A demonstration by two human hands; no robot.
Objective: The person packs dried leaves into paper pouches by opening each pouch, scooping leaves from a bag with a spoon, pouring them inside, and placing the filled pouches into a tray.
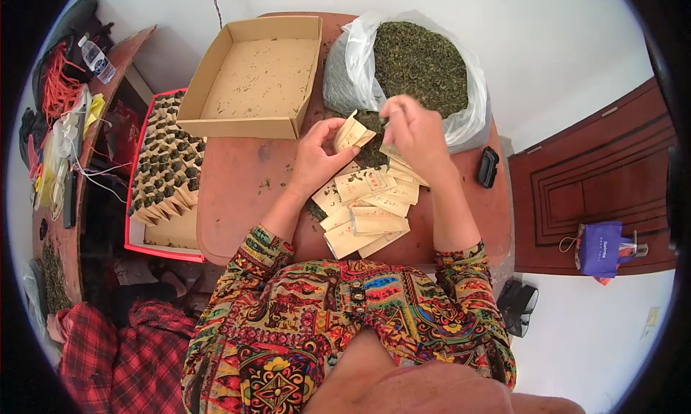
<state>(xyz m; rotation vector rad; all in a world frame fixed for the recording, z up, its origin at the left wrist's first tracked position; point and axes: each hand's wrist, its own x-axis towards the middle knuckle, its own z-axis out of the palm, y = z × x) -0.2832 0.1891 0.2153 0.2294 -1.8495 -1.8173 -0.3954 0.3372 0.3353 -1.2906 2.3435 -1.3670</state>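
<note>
A person in a bright patterned shirt is at a red-brown table, arms stretched out over it. Low down by the table's left side I can see a long red box, with rows of small brown packets standing up in it, their tops open and dark leaf showing inside. Its brown bottom shows at the end near the person. On the far part of the table, to the right, sits a big clear plastic bag, its top wide open, full of dry green leaves. To the left of the bag is a shallow cardboard box with some leaf bits in it, and one of its corners sticks out past the table edge, over the red box. Close to the person's front lies a messy pile of flat packets, one on top of another, with small print on them. The left hand is curled, with its thumb and fingers closed on an open paper packet, which is held up just past the pile and tipped a bit. The right hand is right beside it, fingers bent in close together and a bit blurry; I can't tell if they have hold of anything. Near the right edge sits a little black thing. Tiny leaf crumbs are dotted about the tabletop.
</note>
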